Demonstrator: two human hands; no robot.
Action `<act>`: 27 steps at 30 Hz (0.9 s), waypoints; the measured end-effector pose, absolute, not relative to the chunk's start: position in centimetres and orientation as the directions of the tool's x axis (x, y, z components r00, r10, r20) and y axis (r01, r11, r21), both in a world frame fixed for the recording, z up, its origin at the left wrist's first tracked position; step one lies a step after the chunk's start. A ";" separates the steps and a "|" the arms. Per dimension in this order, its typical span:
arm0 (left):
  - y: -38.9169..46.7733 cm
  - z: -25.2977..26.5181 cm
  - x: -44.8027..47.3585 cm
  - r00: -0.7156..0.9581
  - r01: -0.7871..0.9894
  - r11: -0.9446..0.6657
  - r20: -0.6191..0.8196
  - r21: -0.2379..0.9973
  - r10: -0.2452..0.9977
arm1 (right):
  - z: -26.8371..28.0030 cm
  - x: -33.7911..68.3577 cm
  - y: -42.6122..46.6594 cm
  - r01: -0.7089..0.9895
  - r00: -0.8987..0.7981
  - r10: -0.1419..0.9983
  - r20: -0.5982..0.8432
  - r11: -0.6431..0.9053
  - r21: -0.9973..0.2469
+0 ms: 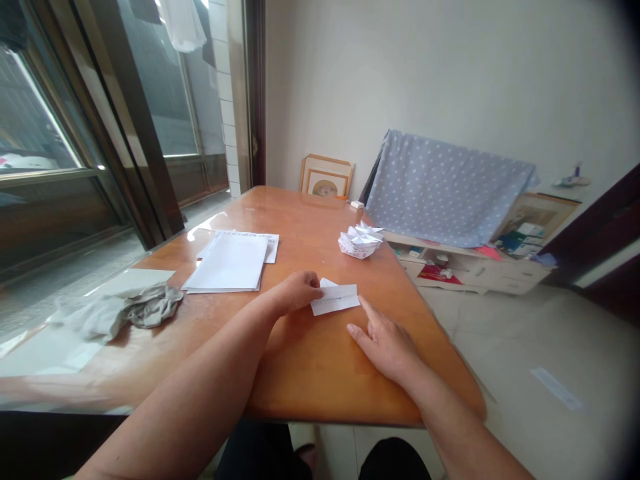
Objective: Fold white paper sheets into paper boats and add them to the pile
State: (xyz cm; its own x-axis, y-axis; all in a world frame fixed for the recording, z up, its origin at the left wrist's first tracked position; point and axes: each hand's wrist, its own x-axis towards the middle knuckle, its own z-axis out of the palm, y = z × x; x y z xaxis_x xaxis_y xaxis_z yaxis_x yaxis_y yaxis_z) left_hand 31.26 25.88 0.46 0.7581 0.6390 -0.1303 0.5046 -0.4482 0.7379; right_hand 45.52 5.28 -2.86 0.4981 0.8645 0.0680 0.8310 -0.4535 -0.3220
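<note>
A small folded sheet of white paper [335, 301], with faint print along it, lies on the wooden table in front of me. My left hand [301, 291] has its fingers closed on the paper's left end. At the paper's right edge is my right hand [384, 337], its index finger stretched out to the corner and its thumb apart, holding nothing. Farther off toward the right side sits a cluster of folded paper boats [360, 241] with printed sides and white points. To the left lies a stack of white paper sheets [227, 263].
A crumpled grey cloth [153, 305] rests on the left of the table [300, 387]. A small white box [357, 205] stands near the far edge. Beyond are a framed picture [326, 179], a low white cabinet [495, 275] and a dotted blue cloth [445, 190]. Glass doors stand left.
</note>
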 end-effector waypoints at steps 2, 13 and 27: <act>25.8 0.6 31.3 0.739 0.480 -0.379 -0.132 0.791 0.661 | -3.3 46.0 5.3 0.767 0.542 0.836 0.088 -0.449 -0.459; 25.2 -0.8 33.1 0.735 0.120 -0.042 -0.060 0.992 0.675 | -2.9 45.3 6.0 0.058 0.676 0.732 -0.081 -0.162 -0.985; 22.7 -1.3 33.6 0.925 -0.147 0.235 0.049 0.961 0.376 | -2.4 42.5 9.6 -0.291 0.709 0.705 -0.008 0.283 -0.914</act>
